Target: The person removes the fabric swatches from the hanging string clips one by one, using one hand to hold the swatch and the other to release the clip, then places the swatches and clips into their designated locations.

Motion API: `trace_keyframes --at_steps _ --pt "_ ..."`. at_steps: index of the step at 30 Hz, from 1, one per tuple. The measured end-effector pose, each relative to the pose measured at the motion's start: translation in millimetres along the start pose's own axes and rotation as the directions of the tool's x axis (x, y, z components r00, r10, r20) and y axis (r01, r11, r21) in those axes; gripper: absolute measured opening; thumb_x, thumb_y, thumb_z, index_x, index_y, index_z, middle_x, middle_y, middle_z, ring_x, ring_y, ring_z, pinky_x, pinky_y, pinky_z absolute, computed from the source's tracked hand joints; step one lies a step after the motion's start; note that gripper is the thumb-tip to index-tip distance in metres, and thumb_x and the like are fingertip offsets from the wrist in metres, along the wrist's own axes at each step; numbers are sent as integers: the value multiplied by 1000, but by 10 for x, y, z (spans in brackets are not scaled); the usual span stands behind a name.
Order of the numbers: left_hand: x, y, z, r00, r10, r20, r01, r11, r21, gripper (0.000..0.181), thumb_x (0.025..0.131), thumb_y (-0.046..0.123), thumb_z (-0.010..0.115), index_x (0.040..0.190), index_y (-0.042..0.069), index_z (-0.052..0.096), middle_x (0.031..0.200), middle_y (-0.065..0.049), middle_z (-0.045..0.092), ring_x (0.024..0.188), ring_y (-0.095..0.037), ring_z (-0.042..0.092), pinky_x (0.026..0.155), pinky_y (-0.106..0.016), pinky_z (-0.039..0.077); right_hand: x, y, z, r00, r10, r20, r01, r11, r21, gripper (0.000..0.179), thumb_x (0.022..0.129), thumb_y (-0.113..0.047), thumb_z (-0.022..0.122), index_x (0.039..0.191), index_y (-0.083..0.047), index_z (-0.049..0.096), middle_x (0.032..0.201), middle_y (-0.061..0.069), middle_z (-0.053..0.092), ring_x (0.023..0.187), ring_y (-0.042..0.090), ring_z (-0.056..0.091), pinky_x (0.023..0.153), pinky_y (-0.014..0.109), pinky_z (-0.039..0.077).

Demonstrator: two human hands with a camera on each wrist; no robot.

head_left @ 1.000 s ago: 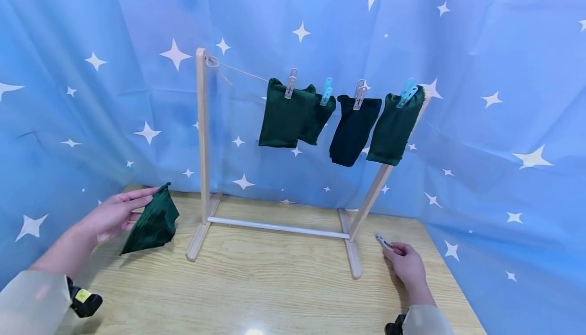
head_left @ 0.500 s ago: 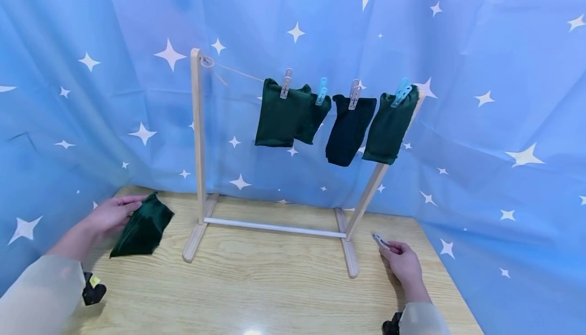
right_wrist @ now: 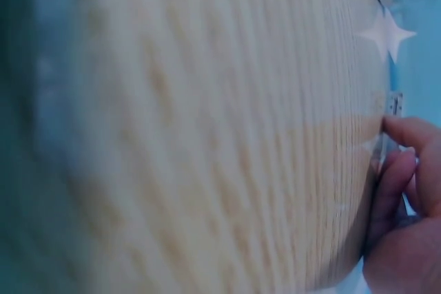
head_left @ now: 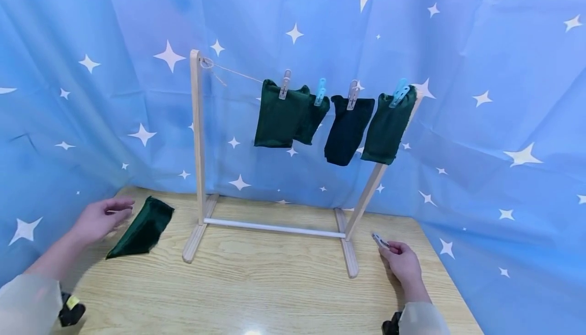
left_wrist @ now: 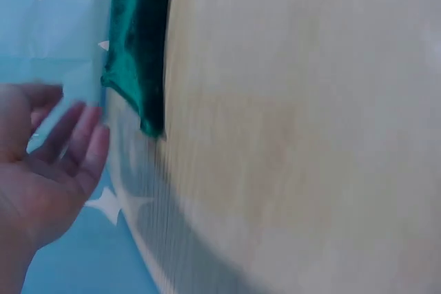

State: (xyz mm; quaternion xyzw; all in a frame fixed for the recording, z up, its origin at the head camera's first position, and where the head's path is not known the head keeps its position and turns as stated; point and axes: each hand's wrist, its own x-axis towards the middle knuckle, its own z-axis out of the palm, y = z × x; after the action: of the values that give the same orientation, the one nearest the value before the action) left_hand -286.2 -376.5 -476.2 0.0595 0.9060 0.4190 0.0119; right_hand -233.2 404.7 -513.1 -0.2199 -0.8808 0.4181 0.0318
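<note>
A dark green velvety cloth piece (head_left: 143,229) lies on the table at the left. Just left of it is my left hand (head_left: 101,218), fingers loosely bent and holding nothing; the left wrist view shows a gap between this hand (left_wrist: 52,163) and the green cloth (left_wrist: 143,46). At the right, my right hand (head_left: 404,264) pinches a pale clothespin (head_left: 380,240) between thumb and fingers, low over the table. In the right wrist view, the right hand (right_wrist: 413,184) is at the edge, with part of the clothespin (right_wrist: 395,103) past its fingertips.
A wooden rack (head_left: 200,136) with a string (head_left: 240,74) stands mid-table (head_left: 256,284). Several green cloth pieces hang there, including a nearly black one (head_left: 349,131), under grey and blue clothespins (head_left: 320,92). A blue star-patterned curtain (head_left: 256,14) hangs behind.
My left hand lowered the green cloth onto the table, let go of it and drew back to the left. My right hand keeps its pinch on the clothespin, almost unmoved.
</note>
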Motion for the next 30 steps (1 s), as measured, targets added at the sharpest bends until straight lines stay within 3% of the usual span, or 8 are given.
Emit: trace_keyframes --at_steps 3,6,9,14,17,22,27,30 --pt "-185 -31 -38 996 32 87 -36 999 35 44 112 26 67 142 -6 67 119 -18 75 90 4 63 71 -27 57 7 -22 7 1000 4 7 -4 1000 0 55 107 -32 68 145 6 56 128 21 60 105 28 59 77 29 50" --pt "-339 -106 -58 972 73 225 -84 996 40 37 108 23 73 135 -1 72 112 -5 73 91 2 62 73 -26 55 19 -45 20 1000 2 10 -2 1000 3 55 107 -32 68 146 5 56 128 21 59 108 30 58 79 29 49" --pt "-411 -180 -19 943 140 300 -156 987 27 33 103 17 79 130 -2 74 108 -4 68 89 -1 58 72 -25 51 31 -44 34 1000 -3 -1 3 1000 -10 55 107 -32 68 145 6 56 129 22 59 108 31 58 78 29 49" --pt "-408 -249 97 939 220 265 -247 967 71 21 96 12 85 113 4 75 98 3 64 82 0 51 68 -24 46 25 -3 57 1000 -8 -3 8 999 -36 55 107 -34 68 145 5 57 131 24 60 110 34 59 79 28 48" --pt "-398 -253 123 949 223 224 -251 962 105 7 100 11 81 103 8 75 91 8 66 79 2 53 67 -24 46 20 22 64 1000 -5 -1 5 999 -47 57 107 -35 68 145 5 57 133 25 61 113 36 59 81 28 47" --pt "-384 -195 99 962 161 222 -198 968 155 14 111 16 66 103 11 76 88 7 64 75 3 49 66 -24 42 19 18 47 1000 20 -1 -20 999 -36 56 107 -35 67 146 4 56 133 23 59 112 35 58 80 29 47" --pt "-364 -124 84 950 118 288 -156 982 111 32 117 18 54 89 6 63 76 4 43 64 -8 37 62 -29 32 6 -1 19 1000 14 -1 -14 999 -34 57 107 -34 67 146 6 56 132 24 59 111 34 58 77 28 49" --pt "-325 -78 47 944 66 323 -118 983 144 36 120 26 49 96 4 65 86 -1 54 77 -8 51 66 -27 37 4 9 0 1000 5 -2 -5 999 -39 57 107 -34 67 146 6 56 133 25 59 112 35 59 78 28 49"
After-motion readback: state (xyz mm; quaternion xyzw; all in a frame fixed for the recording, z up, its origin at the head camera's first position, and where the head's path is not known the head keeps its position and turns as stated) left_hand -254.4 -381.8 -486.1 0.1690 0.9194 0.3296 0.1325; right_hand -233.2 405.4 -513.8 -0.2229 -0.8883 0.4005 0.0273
